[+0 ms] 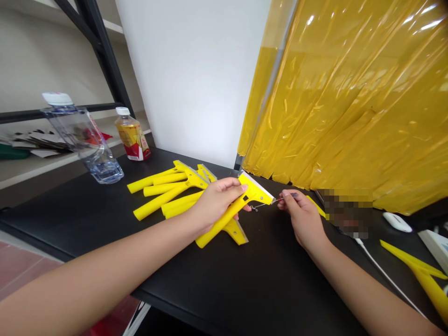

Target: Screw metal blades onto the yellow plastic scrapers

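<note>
My left hand (222,198) is closed around a yellow scraper (229,217), thumb on its head, and the handle slants down toward me. A metal blade runs along the scraper's far edge, and a screw shows on the head. My right hand (301,212) pinches a slim screwdriver (279,200) whose thin end reaches the right corner of the scraper head; its exact contact I cannot make out. Small metal screws (255,208) lie just below the head. Several more yellow scrapers (164,198) are piled left of and beneath my left hand.
A clear water bottle (86,144) and a red-and-yellow drink bottle (131,135) stand at the back left of the black table (245,284). Behind rise a white panel (196,79) and yellow film (350,102). A white cable (381,270), white mouse (397,221) and yellow scraper (416,270) lie right.
</note>
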A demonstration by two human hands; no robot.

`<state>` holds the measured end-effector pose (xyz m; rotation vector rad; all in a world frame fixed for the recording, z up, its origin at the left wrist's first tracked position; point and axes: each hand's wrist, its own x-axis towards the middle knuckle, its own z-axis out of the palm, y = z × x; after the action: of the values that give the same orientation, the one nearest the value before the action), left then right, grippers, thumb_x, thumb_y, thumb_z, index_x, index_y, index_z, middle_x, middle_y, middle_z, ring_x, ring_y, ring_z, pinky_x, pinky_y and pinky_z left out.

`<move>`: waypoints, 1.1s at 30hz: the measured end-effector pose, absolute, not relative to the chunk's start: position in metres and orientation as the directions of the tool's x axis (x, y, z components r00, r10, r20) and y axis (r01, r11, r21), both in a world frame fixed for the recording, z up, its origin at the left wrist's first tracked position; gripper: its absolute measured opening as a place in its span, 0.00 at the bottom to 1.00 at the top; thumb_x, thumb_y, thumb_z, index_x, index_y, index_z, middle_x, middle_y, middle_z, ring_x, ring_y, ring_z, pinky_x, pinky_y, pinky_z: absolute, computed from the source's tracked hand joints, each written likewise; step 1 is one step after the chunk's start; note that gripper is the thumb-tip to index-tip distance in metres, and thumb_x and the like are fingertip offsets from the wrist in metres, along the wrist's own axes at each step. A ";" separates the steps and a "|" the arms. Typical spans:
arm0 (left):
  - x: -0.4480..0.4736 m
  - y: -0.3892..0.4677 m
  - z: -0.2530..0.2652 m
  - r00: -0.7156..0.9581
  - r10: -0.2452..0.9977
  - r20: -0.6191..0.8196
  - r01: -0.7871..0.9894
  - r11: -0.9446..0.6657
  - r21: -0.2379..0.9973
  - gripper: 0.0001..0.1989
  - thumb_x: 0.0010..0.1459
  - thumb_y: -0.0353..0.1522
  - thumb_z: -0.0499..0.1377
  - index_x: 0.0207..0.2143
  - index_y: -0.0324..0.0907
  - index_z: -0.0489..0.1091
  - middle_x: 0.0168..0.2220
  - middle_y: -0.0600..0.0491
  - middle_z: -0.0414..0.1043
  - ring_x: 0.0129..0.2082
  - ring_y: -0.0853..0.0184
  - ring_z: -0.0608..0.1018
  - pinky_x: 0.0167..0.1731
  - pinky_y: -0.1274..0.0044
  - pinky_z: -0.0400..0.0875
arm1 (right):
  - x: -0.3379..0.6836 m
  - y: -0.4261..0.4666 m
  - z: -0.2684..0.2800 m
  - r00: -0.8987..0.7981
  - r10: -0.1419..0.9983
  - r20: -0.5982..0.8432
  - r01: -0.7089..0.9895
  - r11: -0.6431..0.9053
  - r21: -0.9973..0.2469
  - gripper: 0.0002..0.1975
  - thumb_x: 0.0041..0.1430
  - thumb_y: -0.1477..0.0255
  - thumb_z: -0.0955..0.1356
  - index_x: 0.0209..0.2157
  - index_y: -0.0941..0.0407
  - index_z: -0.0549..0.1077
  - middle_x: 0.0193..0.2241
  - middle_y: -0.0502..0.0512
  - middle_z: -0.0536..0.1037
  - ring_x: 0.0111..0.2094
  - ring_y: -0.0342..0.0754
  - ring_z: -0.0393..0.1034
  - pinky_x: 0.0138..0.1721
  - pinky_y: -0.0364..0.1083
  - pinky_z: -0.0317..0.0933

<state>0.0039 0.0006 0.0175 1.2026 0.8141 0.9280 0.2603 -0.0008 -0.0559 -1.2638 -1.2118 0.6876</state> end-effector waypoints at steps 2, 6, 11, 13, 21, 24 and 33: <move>0.004 0.000 0.018 0.407 0.912 -0.043 -0.145 0.111 0.983 0.10 0.65 0.39 0.64 0.40 0.42 0.73 0.33 0.49 0.79 0.30 0.64 0.83 0.20 0.81 0.73 | 0.260 -0.002 -0.054 0.288 0.907 0.308 0.238 0.244 -0.940 0.19 0.62 0.50 0.71 0.39 0.52 0.77 0.34 0.52 0.79 0.33 0.48 0.73 0.39 0.49 0.69; 0.004 0.000 0.018 0.413 0.910 -0.040 -0.137 0.105 0.985 0.11 0.65 0.40 0.64 0.40 0.42 0.73 0.31 0.49 0.79 0.29 0.64 0.83 0.21 0.81 0.73 | 0.258 -0.007 -0.046 0.289 0.886 0.362 0.302 0.274 -0.913 0.18 0.64 0.51 0.70 0.39 0.52 0.77 0.34 0.52 0.78 0.34 0.49 0.73 0.40 0.50 0.68; 0.003 0.000 0.019 0.415 0.909 -0.027 -0.149 0.097 0.984 0.11 0.64 0.40 0.64 0.41 0.42 0.73 0.32 0.49 0.79 0.31 0.63 0.84 0.21 0.81 0.73 | 0.254 -0.017 -0.030 0.272 0.851 0.449 0.430 0.309 -0.848 0.16 0.67 0.53 0.68 0.38 0.51 0.76 0.34 0.52 0.77 0.36 0.50 0.73 0.42 0.51 0.66; 0.003 0.000 0.019 0.415 0.910 -0.027 -0.149 0.098 0.984 0.12 0.64 0.41 0.65 0.40 0.42 0.73 0.33 0.49 0.80 0.32 0.63 0.84 0.21 0.81 0.73 | 0.252 -0.020 -0.027 0.257 0.841 0.476 0.473 0.320 -0.821 0.15 0.68 0.54 0.68 0.38 0.51 0.75 0.33 0.52 0.77 0.37 0.51 0.73 0.43 0.52 0.65; 0.004 0.000 0.018 0.414 0.910 -0.026 -0.160 0.100 0.982 0.13 0.62 0.41 0.66 0.40 0.42 0.73 0.36 0.49 0.79 0.32 0.63 0.84 0.21 0.80 0.74 | 0.250 -0.021 -0.028 0.209 0.828 0.520 0.545 0.342 -0.765 0.14 0.70 0.55 0.66 0.38 0.51 0.74 0.34 0.53 0.78 0.38 0.52 0.73 0.42 0.51 0.64; 0.004 0.000 0.017 0.413 0.910 -0.024 -0.159 0.098 0.982 0.12 0.63 0.41 0.66 0.40 0.42 0.73 0.36 0.49 0.79 0.33 0.63 0.84 0.21 0.80 0.74 | 0.250 -0.022 -0.027 0.203 0.827 0.524 0.557 0.343 -0.757 0.14 0.70 0.56 0.65 0.37 0.51 0.74 0.33 0.53 0.78 0.37 0.52 0.72 0.41 0.50 0.64; 0.003 0.000 0.018 0.419 0.908 -0.026 -0.148 0.096 0.984 0.12 0.63 0.41 0.65 0.40 0.42 0.73 0.36 0.49 0.79 0.33 0.63 0.84 0.21 0.80 0.74 | 0.250 -0.024 -0.023 0.224 0.821 0.525 0.548 0.339 -0.764 0.16 0.70 0.54 0.66 0.38 0.51 0.74 0.33 0.53 0.78 0.37 0.52 0.73 0.41 0.51 0.65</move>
<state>0.0033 -0.0005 0.0181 1.2173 0.8050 0.9222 0.2498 -0.0239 -0.0231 -1.3309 -1.4472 0.2968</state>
